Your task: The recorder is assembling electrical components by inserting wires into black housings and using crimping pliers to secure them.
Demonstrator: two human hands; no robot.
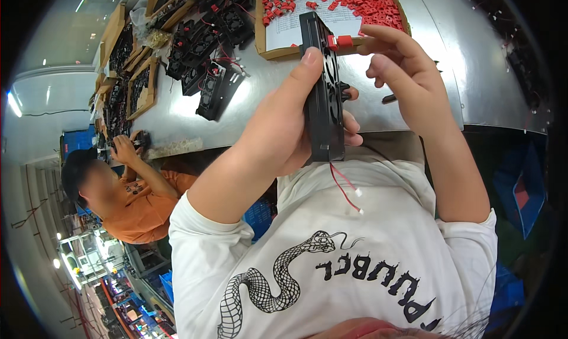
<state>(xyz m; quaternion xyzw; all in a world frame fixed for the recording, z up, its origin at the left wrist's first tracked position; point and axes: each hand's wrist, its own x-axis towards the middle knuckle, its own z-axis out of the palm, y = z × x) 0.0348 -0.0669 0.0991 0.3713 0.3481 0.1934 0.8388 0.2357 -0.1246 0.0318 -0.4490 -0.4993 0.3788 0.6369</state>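
My left hand (278, 117) grips a long black fan unit (325, 102), its thumb on the near side and its fingertips showing past the far side. The unit stands on edge, with round fan grilles facing right. Thin red and black wires (340, 188) with small white plugs hang from its lower end. A small red plastic piece (343, 41) sits at the unit's upper right side. Just right of that piece is my right hand (408, 72), thumb and index finger apart and curved; whether the index fingertip touches the red piece I cannot tell.
Beyond my hands lies a cardboard tray (278, 52) with many red pieces over a printed sheet. Several black fan units (210, 90) are heaped on the metal table (260, 102). Open boxes (142, 93) of black parts line the far left, where a co-worker in orange (145, 211) sits.
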